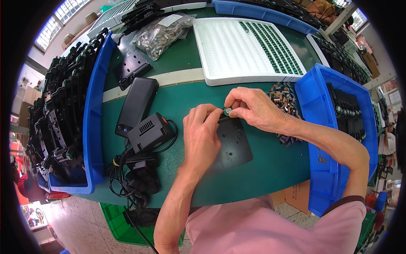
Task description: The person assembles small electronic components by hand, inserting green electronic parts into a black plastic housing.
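Note:
A small round green part with a silvery face is pinched between the thumb and fingers of my right hand. It sits at the upper edge of a flat black plastic panel, which lies on the green table mat. My left hand grips the panel's upper left edge with bent fingers, its index fingertip close against the round part. Fingers hide how part and panel meet. Beyond them, a white foam tray carries rows of similar green parts on its right side.
Blue bins of black panels stand left and right. Small loose components are heaped beside my right wrist. A black power bank, a black box-shaped device and tangled cables lie left. Behind lies a bag of parts.

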